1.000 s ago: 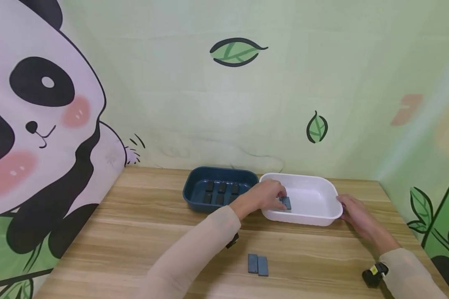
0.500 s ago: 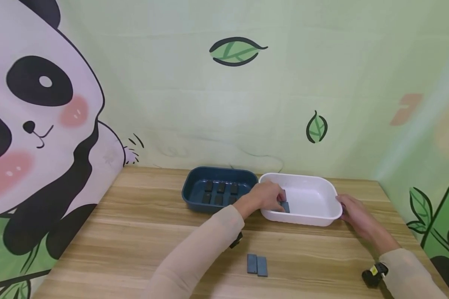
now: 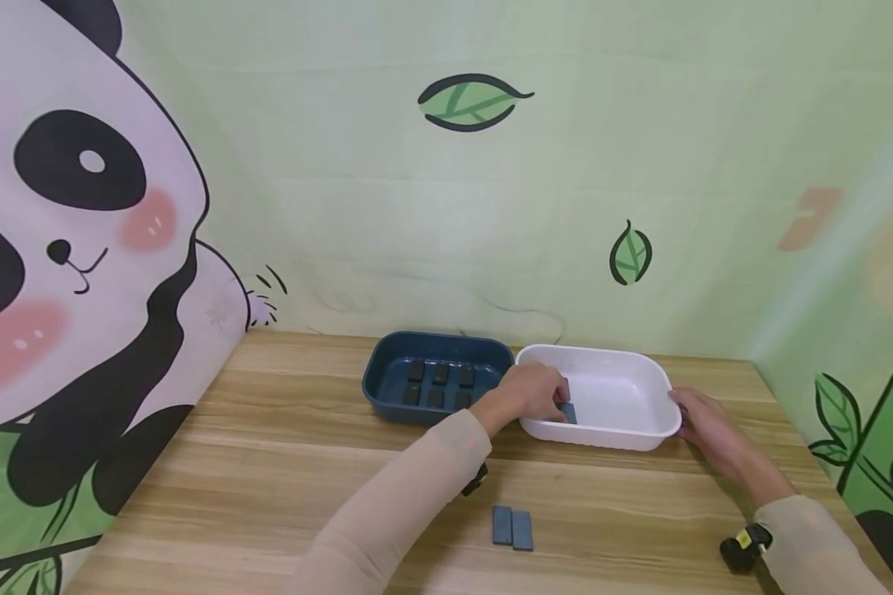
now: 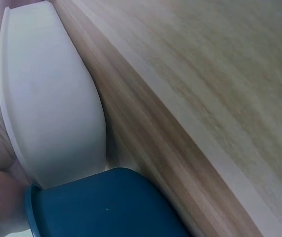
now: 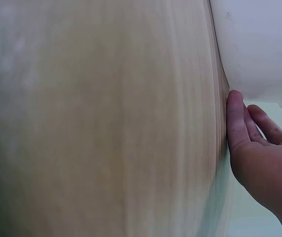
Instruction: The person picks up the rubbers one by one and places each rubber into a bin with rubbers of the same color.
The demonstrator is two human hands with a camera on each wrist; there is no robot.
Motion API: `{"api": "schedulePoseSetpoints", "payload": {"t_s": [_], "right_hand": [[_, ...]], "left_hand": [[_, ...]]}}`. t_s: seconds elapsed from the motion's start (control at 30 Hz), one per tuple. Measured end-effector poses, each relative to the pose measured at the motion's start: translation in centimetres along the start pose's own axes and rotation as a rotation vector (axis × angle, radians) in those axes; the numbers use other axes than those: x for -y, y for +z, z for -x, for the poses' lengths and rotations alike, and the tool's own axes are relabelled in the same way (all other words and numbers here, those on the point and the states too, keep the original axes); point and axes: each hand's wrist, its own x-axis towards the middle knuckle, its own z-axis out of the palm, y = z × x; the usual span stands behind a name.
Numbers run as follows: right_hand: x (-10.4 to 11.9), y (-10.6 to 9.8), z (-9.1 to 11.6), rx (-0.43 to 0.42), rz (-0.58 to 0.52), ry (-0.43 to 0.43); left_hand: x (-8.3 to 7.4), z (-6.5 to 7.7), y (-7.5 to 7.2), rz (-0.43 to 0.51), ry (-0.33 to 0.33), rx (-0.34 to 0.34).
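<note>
My left hand (image 3: 537, 392) reaches over the near-left rim into a white tray (image 3: 628, 440). Its bent fingers and thumb pinch at a small blue-grey rectangular tile (image 3: 569, 412) on the tray floor; the hand hides part of it. Beyond the fingertips shows the edge of a second tile (image 3: 565, 387). My right hand (image 3: 707, 420) holds the tray's right end, thumb at the rim. In the right wrist view, the fingers (image 5: 237, 116) lie low against the table beside the tray's white outer wall (image 5: 259, 54). The left wrist view hides the left fingertips behind the tray wall (image 4: 57, 94).
A dark blue tray (image 3: 387, 405) with several black blocks (image 3: 440, 374) stands left of the white one, nearly touching it. Two blue-grey tiles (image 3: 512, 527) lie side by side on the wooden table (image 3: 268, 463) in front. A patterned cloth wall rises right behind the trays.
My left fingers have shifted slightly within the white tray, and the tile beside them sits a little lower in view. The right hand and both trays have stayed put.
</note>
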Motion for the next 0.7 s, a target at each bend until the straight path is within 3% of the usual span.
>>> {"api": "schedulePoseSetpoints", "payload": {"t_s": [0.4,0.7], "right_hand": [[-0.33,-0.10,-0.01,0.000,-0.010,-0.011],[0.14,0.07,0.02,-0.006,-0.004,-0.001]], "left_hand": [[-0.20,-0.08,0.01,-0.046,0.001,0.007],[-0.07,-0.06,-0.05,-0.030,0.004,0.006]]}}
